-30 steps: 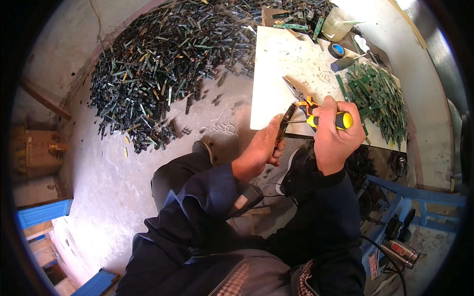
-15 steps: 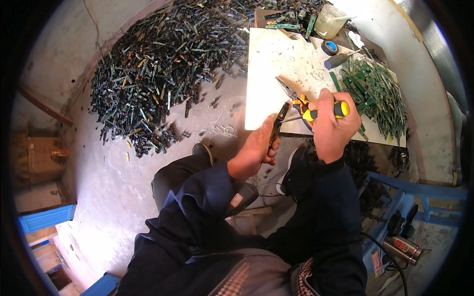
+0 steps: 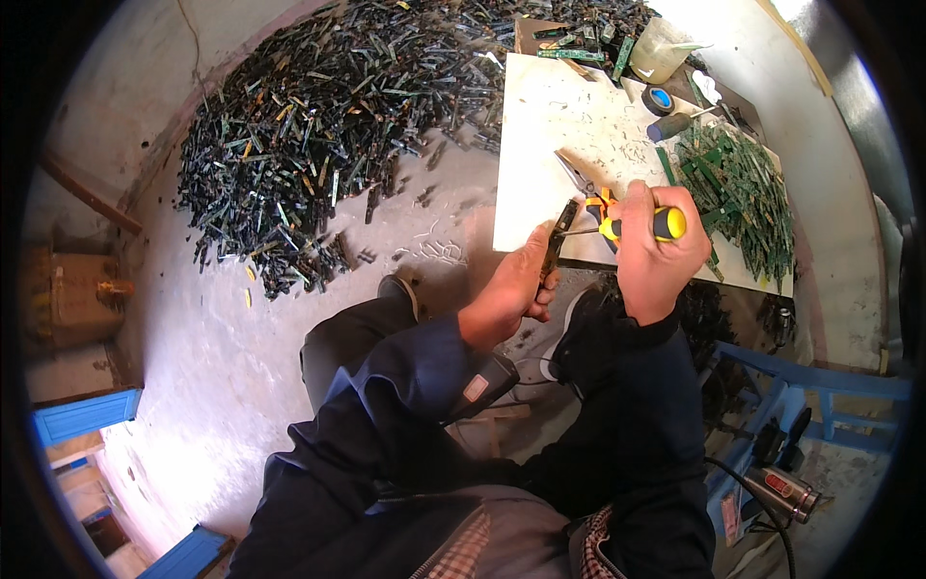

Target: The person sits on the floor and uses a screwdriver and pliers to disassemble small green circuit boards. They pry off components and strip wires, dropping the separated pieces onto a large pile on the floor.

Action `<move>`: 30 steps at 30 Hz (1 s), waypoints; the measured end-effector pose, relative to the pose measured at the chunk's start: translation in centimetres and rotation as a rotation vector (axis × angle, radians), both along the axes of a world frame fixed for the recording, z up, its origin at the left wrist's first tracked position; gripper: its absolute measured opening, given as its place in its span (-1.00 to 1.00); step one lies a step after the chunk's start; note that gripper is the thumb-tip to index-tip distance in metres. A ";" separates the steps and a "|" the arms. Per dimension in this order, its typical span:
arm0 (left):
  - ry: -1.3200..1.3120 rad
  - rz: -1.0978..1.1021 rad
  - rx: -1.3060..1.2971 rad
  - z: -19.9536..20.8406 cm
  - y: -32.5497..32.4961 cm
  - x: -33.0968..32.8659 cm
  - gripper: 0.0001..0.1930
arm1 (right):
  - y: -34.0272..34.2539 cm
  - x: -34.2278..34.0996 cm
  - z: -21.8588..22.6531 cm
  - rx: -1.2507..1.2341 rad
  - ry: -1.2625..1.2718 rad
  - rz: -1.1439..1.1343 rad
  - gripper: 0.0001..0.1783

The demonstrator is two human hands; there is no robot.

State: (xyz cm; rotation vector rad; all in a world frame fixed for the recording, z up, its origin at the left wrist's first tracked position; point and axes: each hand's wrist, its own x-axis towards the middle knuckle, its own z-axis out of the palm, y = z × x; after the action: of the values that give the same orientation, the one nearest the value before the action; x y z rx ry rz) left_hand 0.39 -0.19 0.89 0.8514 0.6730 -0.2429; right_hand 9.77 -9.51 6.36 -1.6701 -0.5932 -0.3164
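Note:
Between the thumb and fingers of my left hand is a narrow dark strip-shaped part, held tilted near the board's front edge. My right hand is closed around a screwdriver with a yellow and black handle. Its thin shaft reaches left to the side of the dark part, and the tip seems to touch it. Just behind the hands, pliers with orange and black handles lie on the white board; my right hand hides some of their handles.
A pile of green circuit-board strips covers the board's right side. Behind it are a blue-centred tape roll, a dark-handled tool and a translucent cup. A large heap of dark strips spreads over the floor at left. A steel flask is at lower right.
The view has shifted slightly, so the board and hands appear a little farther right. Both hands keep their grips, with the screwdriver still against the dark part.

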 end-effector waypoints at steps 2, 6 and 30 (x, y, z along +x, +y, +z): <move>0.018 0.018 0.002 0.3 0.2 -0.5 -0.54 | 0.8 0.1 1.1 0.044 0.120 0.084 -0.81; -0.046 -0.006 0.006 -1.1 -0.6 0.5 -0.54 | 0.1 2.0 0.8 -0.032 0.165 0.061 -0.82; -0.008 -0.025 0.001 -0.5 0.1 0.0 -0.53 | -0.7 0.2 -0.3 -0.071 -0.101 0.018 -0.82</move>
State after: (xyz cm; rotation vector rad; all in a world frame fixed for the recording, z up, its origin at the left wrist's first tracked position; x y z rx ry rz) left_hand 0.43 -0.12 0.38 0.8616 0.6555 -0.2622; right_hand 9.96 -10.19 6.09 -1.7237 -0.7016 -0.3713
